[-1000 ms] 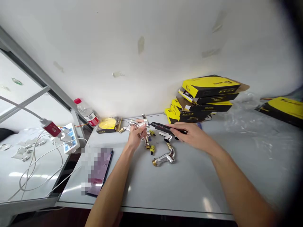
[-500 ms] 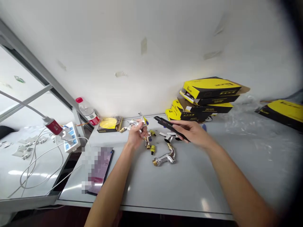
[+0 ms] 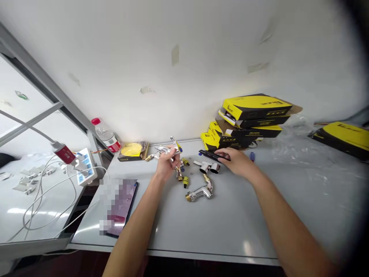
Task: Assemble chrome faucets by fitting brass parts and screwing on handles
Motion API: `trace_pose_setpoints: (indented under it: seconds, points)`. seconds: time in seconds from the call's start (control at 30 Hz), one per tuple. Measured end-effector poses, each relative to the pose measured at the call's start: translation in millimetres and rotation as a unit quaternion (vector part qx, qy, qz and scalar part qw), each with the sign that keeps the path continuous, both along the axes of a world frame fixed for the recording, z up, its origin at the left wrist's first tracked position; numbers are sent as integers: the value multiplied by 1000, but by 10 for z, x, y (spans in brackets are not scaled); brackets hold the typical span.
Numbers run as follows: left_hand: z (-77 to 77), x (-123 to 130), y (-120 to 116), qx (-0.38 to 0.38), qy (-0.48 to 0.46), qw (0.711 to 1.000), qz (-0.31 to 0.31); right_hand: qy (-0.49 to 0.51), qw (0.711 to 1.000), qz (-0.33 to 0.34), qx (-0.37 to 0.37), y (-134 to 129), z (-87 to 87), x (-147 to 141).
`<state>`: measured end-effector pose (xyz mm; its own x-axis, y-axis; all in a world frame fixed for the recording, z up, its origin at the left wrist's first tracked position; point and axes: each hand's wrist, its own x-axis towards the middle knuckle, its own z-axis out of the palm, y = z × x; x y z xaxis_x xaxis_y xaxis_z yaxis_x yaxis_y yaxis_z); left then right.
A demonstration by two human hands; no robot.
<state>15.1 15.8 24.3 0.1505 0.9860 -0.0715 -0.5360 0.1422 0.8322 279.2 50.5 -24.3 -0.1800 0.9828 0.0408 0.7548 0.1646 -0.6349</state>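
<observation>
head | hands (image 3: 166, 164) (image 3: 233, 161) | chrome tap body (image 3: 164, 150), black tool (image 3: 208, 154) partly hidden

A white wall (image 3: 184, 65) rises behind the pale grey workbench (image 3: 230, 234), dotted with scraps of old tape (image 3: 175, 55) (a few look yellowed). To the left runs a grey metal frame (image 3: 37, 82), and a sliver of dark reddish floor (image 3: 43, 261) shows below. Soft overhead light glints on the benchtop.
</observation>
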Motion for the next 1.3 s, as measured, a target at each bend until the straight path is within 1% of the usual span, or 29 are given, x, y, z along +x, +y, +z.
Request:
trace_pose_setpoints:
  seconds: [0.03, 0.1, 0.17, 0.23, 0.3, 0.4, 0.47, 0.6, 0.77, 0.87, 0.93, 1.0, 1.1, 1.17, 1.23, 1.3]
  points:
    - [-1, 3, 0, 0, 2, 1000, -2, -1, 1000, -14, 4, 4, 7, -3]
    - [-6, 14, -1, 3, 3, 1000, -7, 18, 999, -34, 35, -13, 73, -50]
    - [-12, 34, -8, 4, 4, 1000, -15, 79, 994, -25, 71, -80, 199, -160]
    - [-17, 65, -23, 2, 15, 999, -28, 165, 983, 27, 72, -193, 347, -322]
    - [-22, 100, -44, 0, 34, 998, -43, 221, 970, 87, 59, -320, 467, -498]
    - [-28, 143, -71, -2, 60, 997, -58, 245, 958, 128, 76, -450, 531, -694]
    - [-35, 157, -80, -3, 66, 996, -63, 246, 956, 133, 84, -471, 511, -747]
    - [-57, 164, -83, 3, 74, 995, -68, 236, 960, 124, 84, -438, 466, -736]
    - [-69, 155, -75, 3, 65, 995, -70, 232, 965, 111, 57, -419, 506, -706]
    - [-72, 124, -49, 15, 50, 997, -51, 217, 974, 63, 34, -371, 481, -664]
    - [-79, 99, -27, 19, 44, 998, -39, 202, 979, 23, 17, -316, 418, -624]
    - [-88, 85, -12, 17, 41, 998, -34, 182, 983, 4, 11, -258, 326, -590]
    - [-87, 92, -14, 14, 49, 998, -37, 141, 989, -5, 54, -184, 180, -565]
    - [-74, 107, -25, 11, 55, 998, -40, 129, 988, -14, 82, -151, 117, -560]
    - [-54, 120, -37, 6, 58, 997, -40, 135, 986, -18, 93, -139, 109, -557]
    - [-37, 126, -45, 2, 62, 997, -40, 156, 984, -13, 90, -157, 163, -558]
